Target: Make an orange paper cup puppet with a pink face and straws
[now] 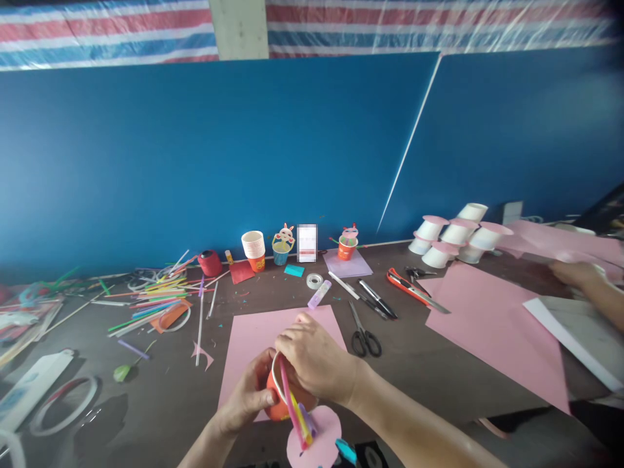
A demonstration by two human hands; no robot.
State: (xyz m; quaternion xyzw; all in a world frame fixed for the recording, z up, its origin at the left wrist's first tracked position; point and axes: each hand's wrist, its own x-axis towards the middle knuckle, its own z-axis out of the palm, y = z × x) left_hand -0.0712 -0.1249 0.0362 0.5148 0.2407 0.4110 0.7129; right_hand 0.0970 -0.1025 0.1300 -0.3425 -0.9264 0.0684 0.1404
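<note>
My left hand [247, 394] is wrapped round the side of an orange-red paper cup [277, 406], which lies tilted with its white rim upward. My right hand [316, 357] is closed over the cup's far rim, its fingertips hidden. Pink, yellow and purple drinking straws [298, 419] reach from the cup mouth toward me. Their near ends lie over a round pink paper disc [322, 435] with a bit of blue at its edge. Below the hands, a pink paper sheet [238, 344] lies flat on the table.
Scissors [364, 338], pens [377, 299], a glue stick [319, 294], tape [314, 281] and an orange utility knife [414, 290] lie ahead. Loose straws [160, 296] spread leftward. Stacked cups [253, 250] and finished cup figures [348, 244] stand behind. Another person's hand [578, 276] works at right.
</note>
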